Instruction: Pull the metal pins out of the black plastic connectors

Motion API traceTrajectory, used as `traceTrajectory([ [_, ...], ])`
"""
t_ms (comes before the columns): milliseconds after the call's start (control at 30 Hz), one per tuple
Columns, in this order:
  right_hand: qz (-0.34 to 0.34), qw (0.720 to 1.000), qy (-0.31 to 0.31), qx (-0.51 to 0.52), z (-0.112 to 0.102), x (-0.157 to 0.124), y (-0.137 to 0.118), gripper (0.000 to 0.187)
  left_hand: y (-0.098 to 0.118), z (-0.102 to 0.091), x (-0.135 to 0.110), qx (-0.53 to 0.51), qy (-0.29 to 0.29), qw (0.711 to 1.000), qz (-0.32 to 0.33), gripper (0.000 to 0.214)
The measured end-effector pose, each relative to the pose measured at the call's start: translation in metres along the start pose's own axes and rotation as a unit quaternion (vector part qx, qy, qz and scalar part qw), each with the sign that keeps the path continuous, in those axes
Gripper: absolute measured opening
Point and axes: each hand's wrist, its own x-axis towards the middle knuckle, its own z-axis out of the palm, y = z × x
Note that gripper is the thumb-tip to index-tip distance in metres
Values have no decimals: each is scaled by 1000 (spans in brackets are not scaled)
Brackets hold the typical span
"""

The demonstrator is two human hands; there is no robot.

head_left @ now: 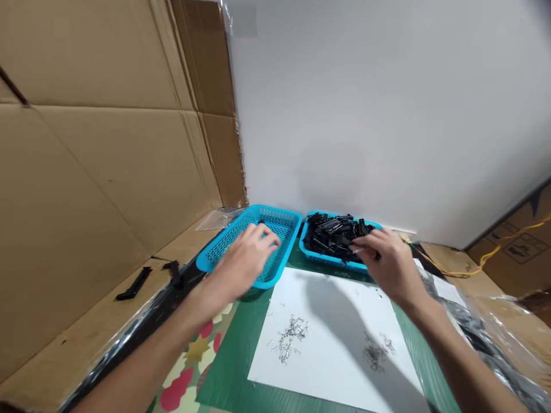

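My left hand [246,254] reaches over the left blue basket [219,248], fingers curled downward above its mesh floor; whether it holds anything is hidden. My right hand [384,261] hovers at the near rim of the right blue basket [308,248], which is heaped with black plastic parts [333,232]. Its fingertips pinch together on one of those black parts. A white sheet [327,321] lies in front of both baskets, with two small piles of thin metal springs [290,335] on it.
Cardboard walls stand at the left, a white panel at the back. Two black strips [134,284] lie on the cardboard ledge at left. Clear plastic wrap and dark material [477,338] lie at right, with a yellow wire [495,252] behind. A green mat is under the sheet.
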Motion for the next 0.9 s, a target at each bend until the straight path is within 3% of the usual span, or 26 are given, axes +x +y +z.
traceTrajectory([
  [100,86,995,-39,0,0,26,20,21,-49,-8,5,67,-87,992,-61,14],
  [167,122,989,-78,37,1,31,20,26,-68,-8,2,69,-115,988,-76,8],
  [367,157,972,-68,164,-14,1,3,39,-82,1,-2,73,-149,983,-73,6],
  [467,170,927,-208,261,-30,-25,13,41,-82,-2,11,81,-138,985,-60,17],
  [533,174,891,-310,283,-36,-43,27,40,-75,-6,22,85,-96,991,-44,28],
  [567,181,887,-322,276,-36,-52,34,38,-69,-9,26,77,-60,995,-31,31],
  [633,208,911,-272,228,-31,-68,47,35,-48,-13,31,23,6,1000,-7,32],
  [733,254,937,-189,150,-16,-84,53,34,-7,-11,25,-140,58,988,32,26],
  [833,267,941,-167,127,0,-87,46,32,32,3,4,-336,45,940,42,23],
  [900,258,944,-166,125,8,-84,38,30,53,16,-11,-420,-2,907,36,22],
])
